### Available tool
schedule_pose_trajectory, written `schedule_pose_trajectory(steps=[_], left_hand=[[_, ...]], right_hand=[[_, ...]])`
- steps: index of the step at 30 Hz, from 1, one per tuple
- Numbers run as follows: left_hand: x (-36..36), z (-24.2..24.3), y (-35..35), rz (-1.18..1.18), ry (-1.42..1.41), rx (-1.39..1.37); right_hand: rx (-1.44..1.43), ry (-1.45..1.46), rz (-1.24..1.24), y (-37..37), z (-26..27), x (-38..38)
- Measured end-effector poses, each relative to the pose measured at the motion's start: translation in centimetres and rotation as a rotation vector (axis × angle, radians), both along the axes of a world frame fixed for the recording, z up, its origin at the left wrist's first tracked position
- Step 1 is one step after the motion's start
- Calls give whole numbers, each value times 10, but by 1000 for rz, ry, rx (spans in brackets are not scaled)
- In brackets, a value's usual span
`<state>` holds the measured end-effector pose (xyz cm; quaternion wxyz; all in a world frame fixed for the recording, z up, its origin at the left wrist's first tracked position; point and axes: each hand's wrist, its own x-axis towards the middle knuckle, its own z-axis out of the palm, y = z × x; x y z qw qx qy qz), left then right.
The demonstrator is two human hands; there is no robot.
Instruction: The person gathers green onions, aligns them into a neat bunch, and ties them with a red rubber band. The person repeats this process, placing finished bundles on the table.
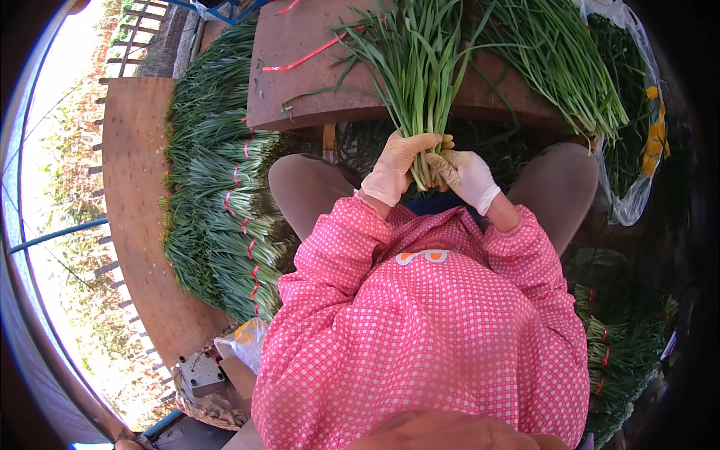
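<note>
Both my hands, in pale stained gloves, hold one bunch of long green leafy stalks (427, 84), which look like garlic chives. My left hand (396, 163) wraps the bunch just above its cut ends. My right hand (467, 173) grips the lower stems from the other side, its fingers partly hidden behind them. The pale stem ends point toward my lap, while the leaves fan out over the brown board (315, 84). A red tie strip (309, 61) lies on that board, left of the leaves.
Tied bundles of greens (225, 185) are stacked to my left beside a plywood panel (135, 208). Loose stalks (557, 67) lie at the board's right, next to a clear plastic bag (633, 208). More tied bundles (610, 349) sit at lower right. A metal box (199, 371) stands at lower left.
</note>
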<state>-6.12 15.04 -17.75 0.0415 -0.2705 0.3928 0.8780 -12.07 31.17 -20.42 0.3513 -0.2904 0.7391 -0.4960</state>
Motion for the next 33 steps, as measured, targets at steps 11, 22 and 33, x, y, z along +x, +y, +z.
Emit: schedule_pose_trajectory(steps=[11, 22, 33], left_hand=[[-3, 1, 9, 54, -15, -72], [4, -8, -10, 4, -24, 155], [-1, 1, -3, 82, -84, -105]], right_hand=[[-400, 75, -551, -23, 25, -41], [-658, 306, -209, 8, 39, -2], [-588, -361, 256, 33, 94, 13]])
